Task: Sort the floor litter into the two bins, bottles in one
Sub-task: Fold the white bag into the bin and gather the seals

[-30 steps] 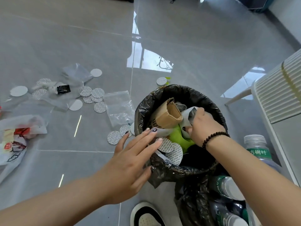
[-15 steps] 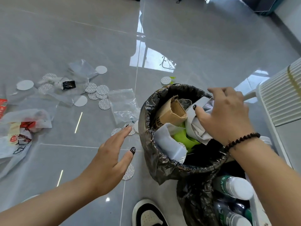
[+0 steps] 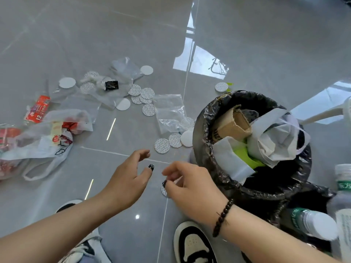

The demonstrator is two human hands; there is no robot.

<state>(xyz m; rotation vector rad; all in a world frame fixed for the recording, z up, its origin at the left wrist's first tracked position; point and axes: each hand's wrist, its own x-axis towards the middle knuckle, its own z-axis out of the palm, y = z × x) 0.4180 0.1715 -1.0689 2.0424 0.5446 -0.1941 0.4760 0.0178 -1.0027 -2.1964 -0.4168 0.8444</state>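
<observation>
My right hand point(image 3: 190, 185) is low over the floor just left of the black-bagged bin point(image 3: 204, 118), its thumb and curled fingers pinching a round white seal disc point(image 3: 163, 192). My left hand point(image 3: 129, 179) hovers beside it, fingers relaxed and holding nothing. The bin is stuffed with a cardboard piece point(image 3: 233, 126), white bags and green scrap. A second black-bagged bin point(image 3: 311, 194) at the lower right holds plastic bottles point(image 3: 315, 223). Several more discs point(image 3: 162, 146) lie on the grey floor ahead.
A clear zip bag point(image 3: 169, 112) lies by the bin. Further left lie a white plastic bag with red print point(image 3: 47, 137), a red packet point(image 3: 38, 109) and a black sachet point(image 3: 111, 85). My shoes point(image 3: 191, 243) are below. A white furniture leg point(image 3: 322, 112) stands at right.
My right hand left the white bag in the bin and came down to the disc on the floor. My left hand slid a little right, fingers curling loosely.
</observation>
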